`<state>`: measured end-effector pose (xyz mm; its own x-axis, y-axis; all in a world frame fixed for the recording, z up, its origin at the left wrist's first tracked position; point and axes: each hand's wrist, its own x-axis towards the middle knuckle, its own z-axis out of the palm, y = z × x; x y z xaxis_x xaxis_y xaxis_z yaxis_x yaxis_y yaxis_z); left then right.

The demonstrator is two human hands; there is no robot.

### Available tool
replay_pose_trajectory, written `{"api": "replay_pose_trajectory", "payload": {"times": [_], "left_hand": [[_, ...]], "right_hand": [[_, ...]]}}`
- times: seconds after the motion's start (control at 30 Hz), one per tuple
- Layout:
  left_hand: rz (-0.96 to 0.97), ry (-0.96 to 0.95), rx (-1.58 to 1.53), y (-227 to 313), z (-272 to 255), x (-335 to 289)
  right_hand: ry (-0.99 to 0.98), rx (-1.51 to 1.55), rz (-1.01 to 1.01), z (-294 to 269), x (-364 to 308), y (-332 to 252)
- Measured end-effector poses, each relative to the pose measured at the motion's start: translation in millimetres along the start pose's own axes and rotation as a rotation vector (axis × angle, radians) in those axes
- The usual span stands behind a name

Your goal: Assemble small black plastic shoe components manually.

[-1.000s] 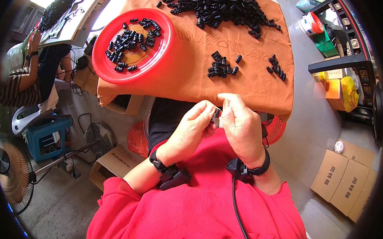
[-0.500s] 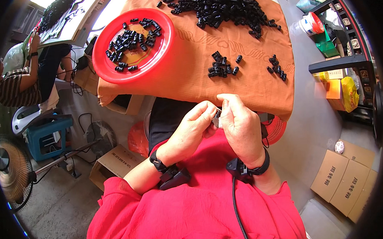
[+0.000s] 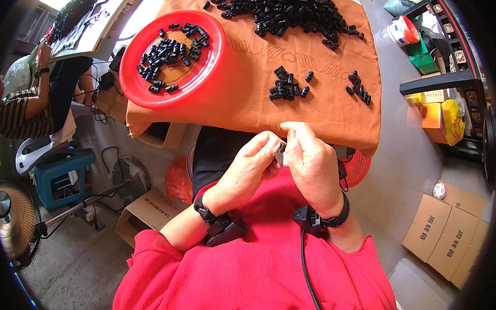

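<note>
My left hand [image 3: 247, 168] and my right hand [image 3: 315, 172] meet in front of my red top, just short of the table edge. Between the left thumb and fingers sits a small black plastic piece [image 3: 282, 148], mostly covered by the fingertips. The right thumb and index finger are pinched together right beside it; whatever they grip is too hidden to name. A pale scrap of something shows below the piece. On the table beyond are a small cluster of like black pieces [image 3: 285, 87] and a smaller one [image 3: 359, 89] to its right.
An orange cloth [image 3: 246, 108] covers the table. A red plate [image 3: 212, 74] holding many black pieces stands at left, and a large heap [image 3: 286, 11] lies at the far side. A fan [image 3: 12, 218] and blue stool [image 3: 63, 175] are left; another person [image 3: 25, 111] works there.
</note>
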<state>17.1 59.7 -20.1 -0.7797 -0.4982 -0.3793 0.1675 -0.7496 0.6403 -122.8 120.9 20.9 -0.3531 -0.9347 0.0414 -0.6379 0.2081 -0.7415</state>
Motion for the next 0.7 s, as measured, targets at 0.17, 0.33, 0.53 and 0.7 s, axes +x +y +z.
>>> {"api": "replay_pose_trajectory", "payload": {"times": [0.17, 0.33, 0.53, 0.7], "left_hand": [[0.003, 0.013, -0.002, -1.8, 0.4, 0.6], [0.008, 0.001, -0.001, -2.2, -1.3, 0.4], [0.009, 0.006, -0.003, -3.2, -1.8, -0.1], [-0.008, -0.002, 0.004, -1.4, -1.4, 0.5]], "right_hand": [[0.008, -0.004, -0.014, -0.1, -0.1, -0.2], [-0.008, 0.007, 0.012, -0.7, -0.3, -1.6], [-0.026, 0.056, 0.049, 0.1, -0.4, 1.3], [-0.016, 0.054, 0.026, -1.1, -1.8, 1.2]]}}
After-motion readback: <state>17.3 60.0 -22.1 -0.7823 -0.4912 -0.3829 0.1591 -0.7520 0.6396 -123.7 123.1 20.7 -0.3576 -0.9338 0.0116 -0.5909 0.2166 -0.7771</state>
